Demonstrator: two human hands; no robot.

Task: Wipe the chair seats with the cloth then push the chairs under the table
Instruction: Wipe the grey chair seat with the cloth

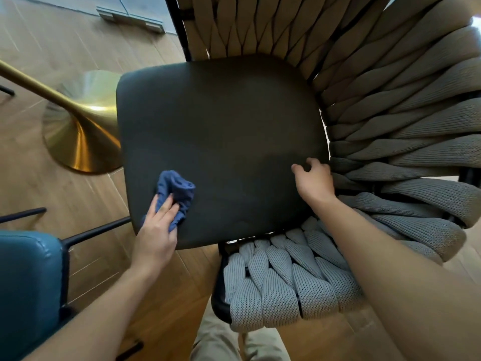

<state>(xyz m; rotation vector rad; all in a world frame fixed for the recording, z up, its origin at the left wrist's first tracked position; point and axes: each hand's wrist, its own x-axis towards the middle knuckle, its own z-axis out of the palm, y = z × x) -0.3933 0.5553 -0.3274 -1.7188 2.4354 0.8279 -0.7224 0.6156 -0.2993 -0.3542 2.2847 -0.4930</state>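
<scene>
Wooden floor [39,37], brass table base [80,131] cut off above; tabletop unseen. Left hand [156,230] pressing bunched blue cloth [177,194] onto dark chair seat [221,142], fingers curled round it. Right hand [315,181] curled at seat's rear edge by woven backrest [406,142], fingertips partly hidden.

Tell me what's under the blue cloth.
The blue cloth lies bunched on the dark chair seat, pressed by the left hand. The seat patch beneath it is covered, so its state can't be seen.

Seat [221,142]: matt dark leather-like, smooth. Backrest [406,142]: knitted grey woven straps, rough. Cloth [177,194]: blue, soft. Table base [80,136]: brushed glossy brass metal. Floor [52,48]: wood.
</scene>
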